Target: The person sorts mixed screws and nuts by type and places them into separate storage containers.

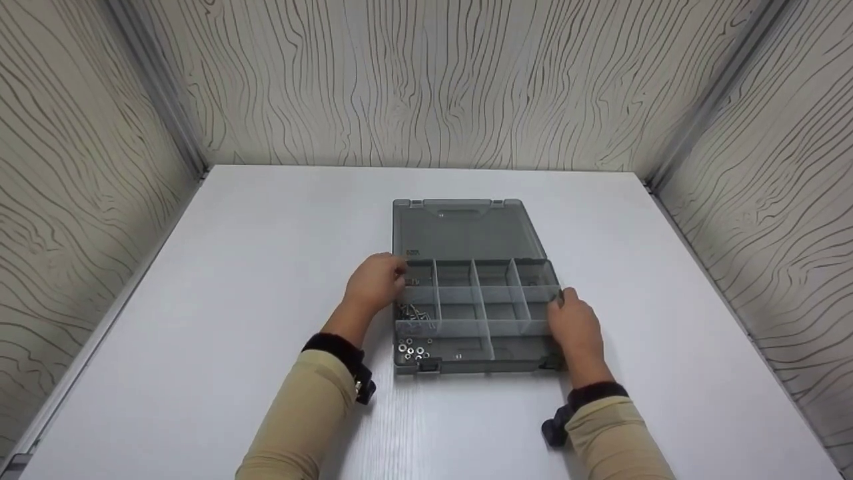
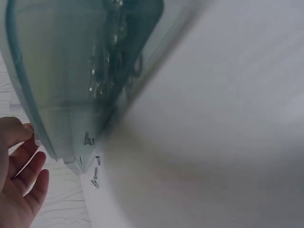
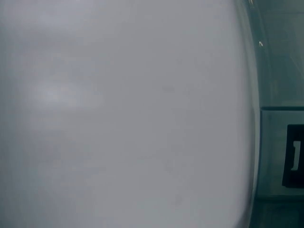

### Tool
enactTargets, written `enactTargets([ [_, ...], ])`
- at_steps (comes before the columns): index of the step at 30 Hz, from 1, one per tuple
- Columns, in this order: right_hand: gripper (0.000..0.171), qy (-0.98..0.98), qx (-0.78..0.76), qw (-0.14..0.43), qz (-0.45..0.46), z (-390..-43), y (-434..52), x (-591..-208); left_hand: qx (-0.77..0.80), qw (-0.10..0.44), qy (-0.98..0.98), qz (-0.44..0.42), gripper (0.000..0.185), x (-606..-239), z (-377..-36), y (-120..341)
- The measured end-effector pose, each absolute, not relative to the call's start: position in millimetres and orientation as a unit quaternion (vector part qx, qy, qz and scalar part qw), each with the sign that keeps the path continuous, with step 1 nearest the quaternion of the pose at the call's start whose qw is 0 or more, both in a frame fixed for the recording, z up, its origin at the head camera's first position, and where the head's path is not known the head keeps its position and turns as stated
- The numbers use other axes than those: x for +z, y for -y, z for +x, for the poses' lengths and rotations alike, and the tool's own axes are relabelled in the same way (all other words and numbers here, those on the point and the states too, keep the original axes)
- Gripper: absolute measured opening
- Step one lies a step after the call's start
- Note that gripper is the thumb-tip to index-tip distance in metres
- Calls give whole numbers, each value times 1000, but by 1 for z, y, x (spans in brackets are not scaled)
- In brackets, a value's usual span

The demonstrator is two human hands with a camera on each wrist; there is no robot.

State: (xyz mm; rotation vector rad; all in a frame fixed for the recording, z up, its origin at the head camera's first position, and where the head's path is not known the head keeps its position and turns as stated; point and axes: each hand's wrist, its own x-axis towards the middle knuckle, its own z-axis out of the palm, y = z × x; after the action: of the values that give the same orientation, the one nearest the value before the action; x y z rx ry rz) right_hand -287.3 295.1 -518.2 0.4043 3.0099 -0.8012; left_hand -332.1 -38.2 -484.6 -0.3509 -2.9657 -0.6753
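A grey see-through organizer box (image 1: 476,313) lies open on the white table (image 1: 266,280), its lid (image 1: 463,230) flat behind it. Small screws (image 1: 414,312) sit in a left compartment and nuts (image 1: 413,349) in the front-left one. My left hand (image 1: 375,283) is at the box's left wall; in the left wrist view its thumb (image 2: 14,132) touches the box edge (image 2: 45,137) while the fingers (image 2: 26,187) stay loose and apart from it. My right hand (image 1: 574,328) rests against the box's right front corner, thumb on the rim; its fingers are hidden.
Patterned walls (image 1: 426,80) close in the table on the left, back and right. A black latch (image 3: 294,161) shows on the box's side in the right wrist view. Bare tabletop (image 3: 123,114) lies all around the box.
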Motion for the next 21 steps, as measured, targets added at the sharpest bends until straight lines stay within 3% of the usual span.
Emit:
enactTargets([
  [7, 47, -958, -254, 4, 133, -288, -295, -519, -236, 58, 968, -65, 28, -498, -337, 53],
  [16, 47, -958, -257, -4, 126, -286, -295, -519, -164, -53, 983, -64, 42, -512, -338, 57],
  [21, 47, -958, -257, -7, 129, -287, -294, -518, -160, -98, 978, -87, 59, -514, -339, 58],
])
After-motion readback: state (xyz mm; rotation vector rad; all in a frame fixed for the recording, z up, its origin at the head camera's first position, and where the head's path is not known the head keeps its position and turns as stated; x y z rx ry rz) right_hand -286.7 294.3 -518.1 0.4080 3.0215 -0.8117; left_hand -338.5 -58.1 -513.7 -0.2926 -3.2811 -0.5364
